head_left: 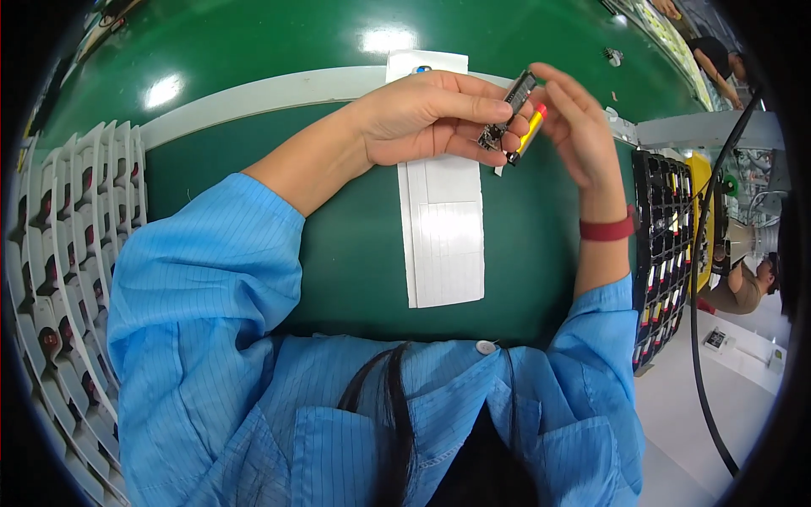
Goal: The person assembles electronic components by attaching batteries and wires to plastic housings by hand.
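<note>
My left hand is closed, pinching a narrow dark circuit board between thumb and fingers above the green table mat. Right beside the board, a yellow cylindrical battery with a red end and a black end lies against the left fingertips. Whether it is joined to the board I cannot tell. My right hand, with a dark red band at its wrist, is raised next to the battery, its fingers slightly blurred, extended and apart. A white card strip lies flat beneath the hands.
White slatted trays with dark red parts stand at the left. On the right is a black compartment tray holding several batteries, with a yellow bin and a hanging black cable beyond. A pale ledge edges the mat; other people work farther right.
</note>
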A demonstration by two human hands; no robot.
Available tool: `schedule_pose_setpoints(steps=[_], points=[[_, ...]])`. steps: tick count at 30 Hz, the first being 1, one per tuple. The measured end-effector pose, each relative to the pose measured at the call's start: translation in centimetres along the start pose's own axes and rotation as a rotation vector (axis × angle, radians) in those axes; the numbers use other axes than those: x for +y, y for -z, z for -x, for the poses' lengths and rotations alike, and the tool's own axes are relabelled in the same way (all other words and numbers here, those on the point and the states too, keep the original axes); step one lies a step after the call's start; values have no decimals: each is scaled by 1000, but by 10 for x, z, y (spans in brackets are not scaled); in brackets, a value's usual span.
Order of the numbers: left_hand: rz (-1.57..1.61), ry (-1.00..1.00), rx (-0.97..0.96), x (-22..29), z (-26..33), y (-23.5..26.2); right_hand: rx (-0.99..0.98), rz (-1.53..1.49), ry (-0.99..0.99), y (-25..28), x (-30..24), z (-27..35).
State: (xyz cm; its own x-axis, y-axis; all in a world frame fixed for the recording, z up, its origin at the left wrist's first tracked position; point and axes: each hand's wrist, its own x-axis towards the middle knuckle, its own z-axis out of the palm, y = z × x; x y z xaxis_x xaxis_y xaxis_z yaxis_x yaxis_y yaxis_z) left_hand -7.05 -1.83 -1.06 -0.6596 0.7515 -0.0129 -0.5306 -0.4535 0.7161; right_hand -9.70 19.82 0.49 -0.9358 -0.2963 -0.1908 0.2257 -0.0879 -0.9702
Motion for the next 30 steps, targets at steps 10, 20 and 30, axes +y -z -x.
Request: schedule_pose_setpoints(steps=[10,20,30], points=[[-117,35,142,-9,-3,5,-42,79,235,-22,3,43],[-343,-14,229,-18,-4,-13,159,321,391,-31,5,44],[-409,-60,251,-20,-3,-13,175,274,437,-37,8,43]])
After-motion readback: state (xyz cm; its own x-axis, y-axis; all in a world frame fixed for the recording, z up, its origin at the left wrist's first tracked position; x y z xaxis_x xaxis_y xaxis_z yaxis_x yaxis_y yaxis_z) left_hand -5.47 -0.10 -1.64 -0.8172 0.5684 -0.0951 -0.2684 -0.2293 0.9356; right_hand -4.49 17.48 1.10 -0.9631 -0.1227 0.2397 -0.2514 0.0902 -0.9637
